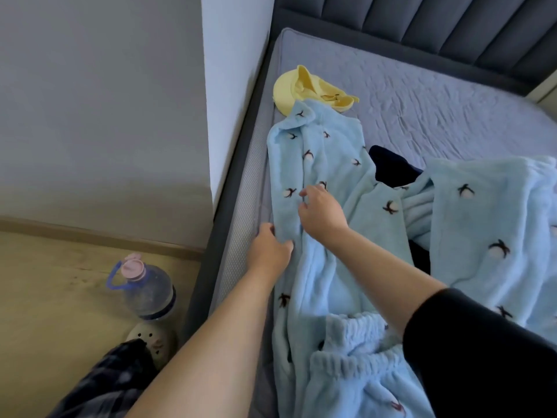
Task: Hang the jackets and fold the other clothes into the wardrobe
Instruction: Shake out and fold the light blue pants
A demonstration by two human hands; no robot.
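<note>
Water bottle (144, 292) stands on the floor, left of and below both hands. Left hand (269, 247) pinches the edge of the light blue fleece top (313, 164) on the bed (437, 95); right hand (321, 212), just beside it, pinches the same fabric. Farther up lies a yellow hat (289, 89), and to the right matching blue fleece (488, 224).

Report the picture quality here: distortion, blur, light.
Head view: wide-angle bending curves the bed frame and headboard; soft daylight, no glare, faint shadows under both hands on the blue pyjama top; the water bottle and plaid fabric at the lower left look smeared.
</note>
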